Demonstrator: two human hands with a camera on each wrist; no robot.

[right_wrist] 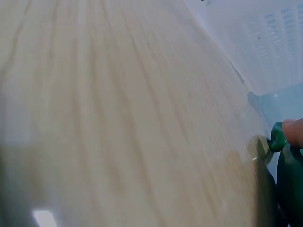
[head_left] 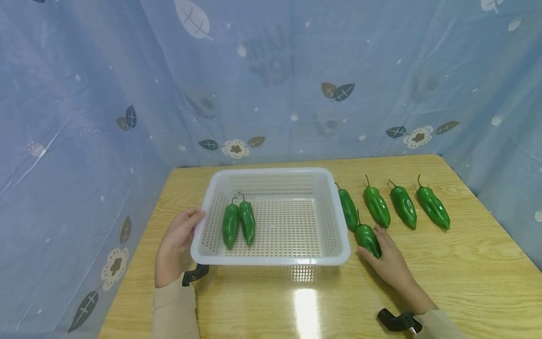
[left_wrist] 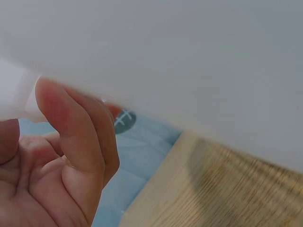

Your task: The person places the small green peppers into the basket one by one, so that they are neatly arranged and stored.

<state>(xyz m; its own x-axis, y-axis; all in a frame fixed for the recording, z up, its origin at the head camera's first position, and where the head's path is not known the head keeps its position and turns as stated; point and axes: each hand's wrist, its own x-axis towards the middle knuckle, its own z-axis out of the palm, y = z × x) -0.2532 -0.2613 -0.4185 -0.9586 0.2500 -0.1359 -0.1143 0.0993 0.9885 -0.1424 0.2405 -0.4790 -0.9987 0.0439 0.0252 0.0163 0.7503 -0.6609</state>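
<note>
My left hand [head_left: 181, 231] grips the left rim of a white plastic basket [head_left: 271, 260], and its curled fingers [left_wrist: 80, 127] show at the rim in the left wrist view. Two green peppers [head_left: 230, 226] lie side by side in the left part of this basket, stems toward the back. Just outside its right front corner, my right hand [head_left: 391, 259] holds another green pepper [head_left: 366, 239], thumb on one side and fingers on the other. Part of that pepper [right_wrist: 289, 184] appears at the right edge of the right wrist view.
One green pepper [head_left: 348, 209] lies close along the basket's right wall. Three more, including a pepper [head_left: 433, 207] farthest right, form a row behind my right hand on the wooden table [head_left: 478, 282]. A blue patterned curtain [head_left: 275, 94] encloses the table's back and sides.
</note>
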